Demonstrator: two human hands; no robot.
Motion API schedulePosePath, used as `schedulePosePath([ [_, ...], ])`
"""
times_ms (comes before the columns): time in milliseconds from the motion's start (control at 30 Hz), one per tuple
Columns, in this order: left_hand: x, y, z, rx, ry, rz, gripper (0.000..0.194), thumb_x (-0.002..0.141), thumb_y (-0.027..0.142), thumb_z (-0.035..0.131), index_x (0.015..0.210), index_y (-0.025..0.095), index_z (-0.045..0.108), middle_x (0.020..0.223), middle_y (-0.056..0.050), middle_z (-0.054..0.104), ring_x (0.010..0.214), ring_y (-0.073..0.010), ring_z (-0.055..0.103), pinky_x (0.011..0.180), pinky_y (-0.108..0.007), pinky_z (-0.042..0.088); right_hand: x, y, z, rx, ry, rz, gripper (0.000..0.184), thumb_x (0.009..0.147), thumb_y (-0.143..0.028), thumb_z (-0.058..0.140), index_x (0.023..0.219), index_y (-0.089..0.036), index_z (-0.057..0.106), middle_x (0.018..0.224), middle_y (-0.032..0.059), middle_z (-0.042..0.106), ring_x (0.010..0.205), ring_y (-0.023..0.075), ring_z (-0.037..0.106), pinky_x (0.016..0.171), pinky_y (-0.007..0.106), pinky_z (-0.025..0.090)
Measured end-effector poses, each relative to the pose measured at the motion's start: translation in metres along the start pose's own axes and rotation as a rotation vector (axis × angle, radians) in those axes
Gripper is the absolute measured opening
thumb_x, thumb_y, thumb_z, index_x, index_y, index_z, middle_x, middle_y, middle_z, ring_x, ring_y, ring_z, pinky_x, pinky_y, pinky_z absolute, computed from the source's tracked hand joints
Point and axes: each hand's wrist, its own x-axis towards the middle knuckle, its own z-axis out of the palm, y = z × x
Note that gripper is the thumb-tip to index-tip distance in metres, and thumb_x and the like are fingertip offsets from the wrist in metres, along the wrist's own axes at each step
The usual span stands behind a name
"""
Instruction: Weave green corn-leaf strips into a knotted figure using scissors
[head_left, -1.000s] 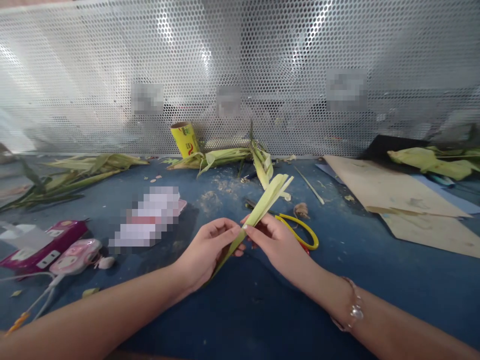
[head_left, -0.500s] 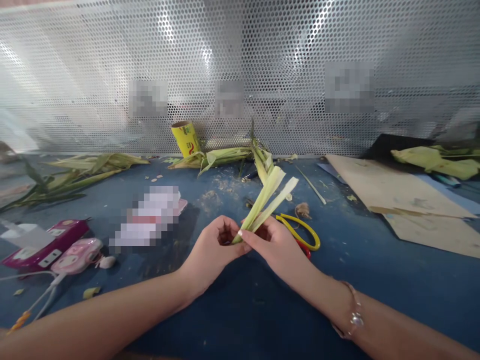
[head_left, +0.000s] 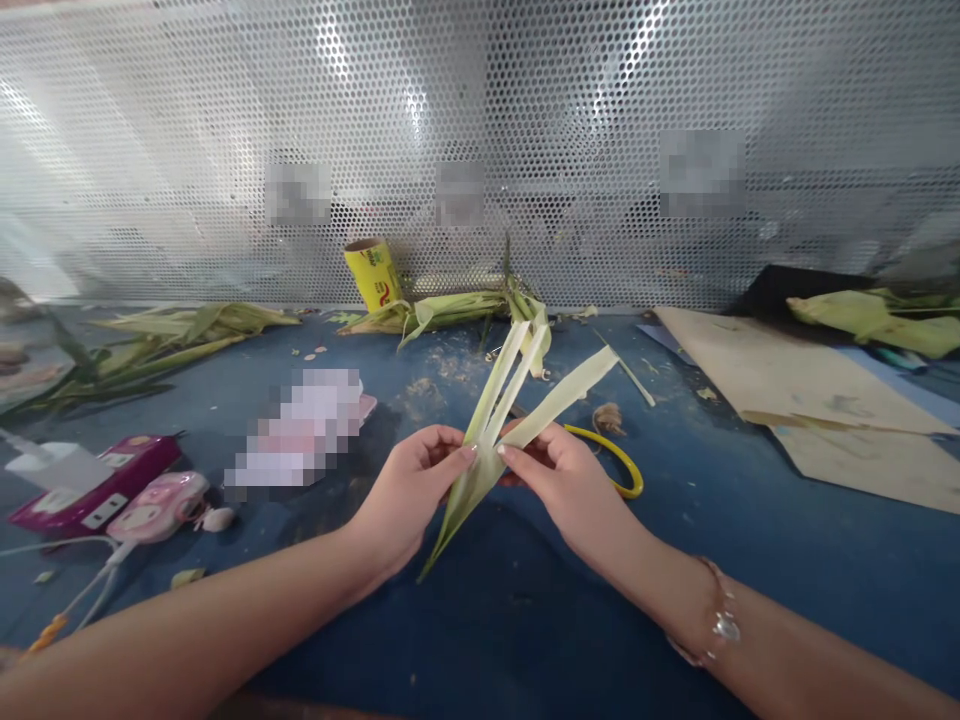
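Note:
Both my hands hold one pale green leaf strip (head_left: 487,440) above the blue table (head_left: 525,620). My left hand (head_left: 409,495) pinches its left edge with thumb and fingers. My right hand (head_left: 562,480) pinches the right edge, a bracelet on that wrist. The strip is split at its upper end into separate narrow strands that fan up and to the right. Its pointed lower end hangs down between my wrists. Yellow-handled scissors (head_left: 619,465) lie on the table just behind my right hand, partly hidden by it.
More green leaves (head_left: 442,312) lie along the perforated metal screen at the back, beside a tipped yellow can (head_left: 373,273). Further leaves (head_left: 150,340) lie far left. Brown cardboard sheets (head_left: 787,385) lie at right. A pink power strip (head_left: 112,495) and cable sit at left.
The strip has been torn further: its upper strands have spread wider apart. Its lower tip now hangs lower between my wrists, and my hands sit slightly apart on either edge.

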Motion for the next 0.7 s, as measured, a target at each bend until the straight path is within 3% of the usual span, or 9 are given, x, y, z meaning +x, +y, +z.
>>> schedulePosePath([
  [233,-0.001,0.001,0.001,-0.031,0.0,-0.002,0.016,0.069,0.027,0.067,0.073,0.015,0.059,0.066,0.001,0.061,0.061,-0.0094,0.057,0.058,-0.021,0.045,0.0,-0.003,-0.001,-0.071,0.04,-0.045,0.01,0.077,-0.022,0.054,0.087,-0.02,0.054,0.082,0.003,0.065,0.074,0.0162,0.063,0.074,0.035,0.054],
  [533,-0.001,0.001,0.0,-0.14,0.021,-0.149,0.02,0.065,0.029,0.07,0.071,0.015,0.056,0.055,0.004,0.056,0.045,-0.0061,0.05,0.045,-0.018,0.039,-0.008,-0.005,-0.001,-0.364,0.121,-0.286,0.006,0.078,-0.022,0.054,0.082,-0.02,0.057,0.079,0.0032,0.062,0.071,0.0163,0.059,0.066,0.031,0.049],
  [700,-0.005,0.003,0.001,-0.05,-0.018,-0.037,0.013,0.067,0.023,0.067,0.069,0.015,0.057,0.059,0.002,0.06,0.052,-0.0072,0.054,0.052,-0.019,0.042,-0.01,-0.011,0.001,-0.381,0.122,-0.262,0.006,0.075,-0.019,0.055,0.081,-0.021,0.056,0.076,0.001,0.062,0.066,0.0142,0.058,0.061,0.027,0.047],
])
